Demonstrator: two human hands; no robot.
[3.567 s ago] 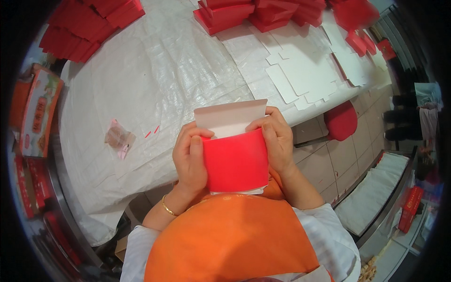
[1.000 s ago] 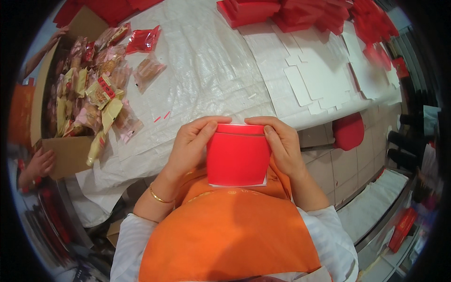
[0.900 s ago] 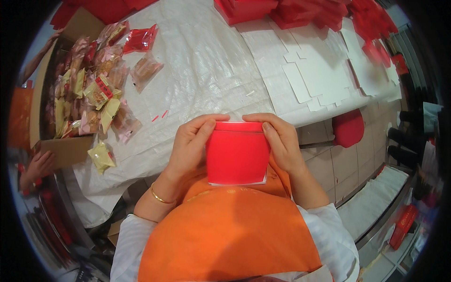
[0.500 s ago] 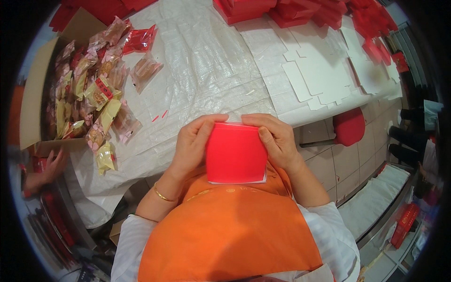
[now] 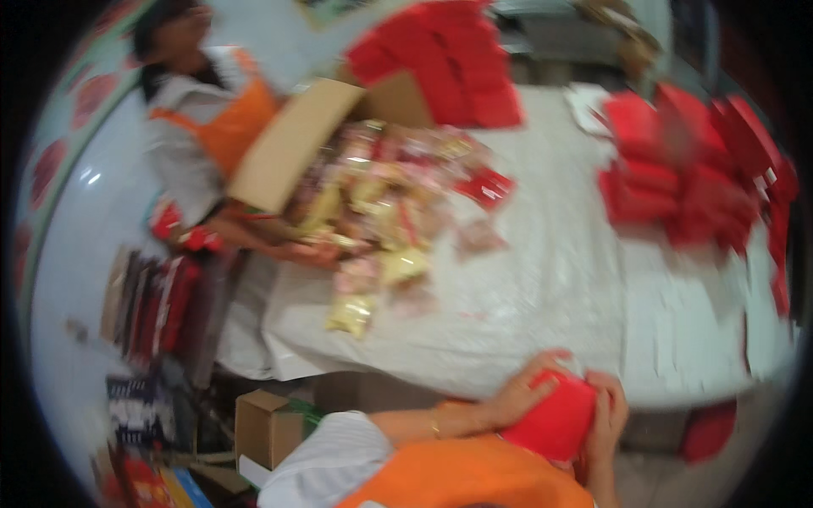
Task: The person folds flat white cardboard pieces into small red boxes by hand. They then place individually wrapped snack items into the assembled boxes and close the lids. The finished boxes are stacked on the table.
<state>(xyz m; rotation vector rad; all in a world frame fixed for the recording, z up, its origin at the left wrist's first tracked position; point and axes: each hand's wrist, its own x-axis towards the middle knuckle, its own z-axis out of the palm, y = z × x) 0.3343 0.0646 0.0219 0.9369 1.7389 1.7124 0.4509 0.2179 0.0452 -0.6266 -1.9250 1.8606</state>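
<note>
Low in the view, my left hand (image 5: 523, 396) and my right hand (image 5: 608, 415) hold a red cardboard box (image 5: 557, 421) from its two sides, close to my orange apron. Blur smears the fingers, but both hands are closed around the box's edges. Past it lies the white-covered table (image 5: 550, 322). Wrapped pastries (image 5: 381, 199) in yellow, pink and clear packets spill out of a tipped brown carton (image 5: 296, 148) on the table's left part. One red packet (image 5: 486, 187) lies at the edge of that heap.
A co-worker in an orange apron (image 5: 233, 118) reaches a hand (image 5: 309, 253) to the pastries. Red boxes (image 5: 449, 68) are stacked at the back, and more red boxes (image 5: 677, 169) at the right. Flat white cards (image 5: 703, 313) lie nearby. A small brown carton (image 5: 267, 427) stands below left.
The view has swung left and up, bringing the co-worker into sight. My hands and the red box now appear lower and further right, still held together.
</note>
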